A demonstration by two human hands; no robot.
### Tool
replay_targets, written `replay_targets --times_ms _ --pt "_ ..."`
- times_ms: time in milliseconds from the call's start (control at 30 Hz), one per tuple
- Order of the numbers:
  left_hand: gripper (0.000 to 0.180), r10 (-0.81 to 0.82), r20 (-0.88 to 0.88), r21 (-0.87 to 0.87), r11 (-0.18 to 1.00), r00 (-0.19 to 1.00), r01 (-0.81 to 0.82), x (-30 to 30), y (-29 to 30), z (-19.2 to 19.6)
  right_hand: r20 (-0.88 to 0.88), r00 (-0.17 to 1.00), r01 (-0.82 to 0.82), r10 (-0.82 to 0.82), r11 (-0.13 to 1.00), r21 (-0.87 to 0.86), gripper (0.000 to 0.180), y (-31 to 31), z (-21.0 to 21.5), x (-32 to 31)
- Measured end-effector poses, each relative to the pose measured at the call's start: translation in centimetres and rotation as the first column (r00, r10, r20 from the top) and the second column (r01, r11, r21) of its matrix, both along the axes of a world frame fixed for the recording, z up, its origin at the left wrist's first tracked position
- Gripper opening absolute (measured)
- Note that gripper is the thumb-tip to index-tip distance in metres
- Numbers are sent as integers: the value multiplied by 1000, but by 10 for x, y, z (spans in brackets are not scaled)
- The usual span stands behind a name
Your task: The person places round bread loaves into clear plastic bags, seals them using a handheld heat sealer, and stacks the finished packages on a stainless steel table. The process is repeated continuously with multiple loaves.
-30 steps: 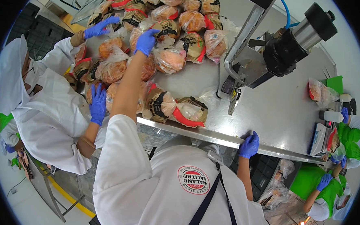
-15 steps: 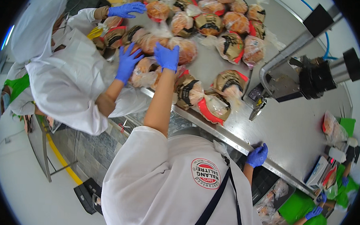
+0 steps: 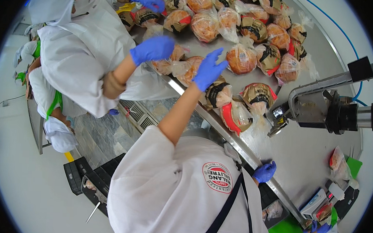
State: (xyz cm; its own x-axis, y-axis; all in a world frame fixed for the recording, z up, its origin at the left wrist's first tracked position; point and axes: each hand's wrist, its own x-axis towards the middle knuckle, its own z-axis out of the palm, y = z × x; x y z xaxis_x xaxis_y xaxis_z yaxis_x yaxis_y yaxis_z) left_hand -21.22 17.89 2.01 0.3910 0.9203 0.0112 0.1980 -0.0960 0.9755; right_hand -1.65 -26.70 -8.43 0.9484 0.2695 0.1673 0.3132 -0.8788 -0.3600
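Observation:
My left hand (image 3: 210, 70) is held over the near side of the steel table, fingers stretched and apart, with nothing in it. Just beyond its fingertips lies a rounded, orange-brown food item in a clear bag (image 3: 241, 61). Below the hand, a brown-labelled bag (image 3: 217, 93) and a red-edged bag (image 3: 236, 116) lie along the table edge. A bag with a brown and red label (image 3: 258, 96) rests to their right. My right hand (image 3: 264, 171) lies on the table's near edge (image 3: 283, 193), its fingers loosely bent and no object visible in it.
To the left, a co-worker in white has blue-gloved hands (image 3: 153, 50) over more bags. Many bagged items (image 3: 204, 25) spread across the far table. A metal clipping machine (image 3: 317, 108) stands at right. Beyond it are a scale (image 3: 315, 203) and another worker's gloved hands (image 3: 317, 229).
My left hand has come off the bagged item, which now lies farther right, beside the others. The co-worker's nearer hand has lifted from the bags. My right hand stays on the edge.

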Motion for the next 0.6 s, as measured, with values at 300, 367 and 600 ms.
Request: replay_targets --times_ms 300,367,600 --pt "62 125 342 179 964 931 -195 -9 -104 34 -160 986 -7 49 967 253 36 -1 20 -15" --pt "70 14 439 319 933 898 -170 11 -113 67 -225 967 0 120 883 469 43 -8 13 -10" --pt "56 48 589 332 895 807 -297 103 -205 136 -217 976 187 -13 561 806 54 -77 29 56"
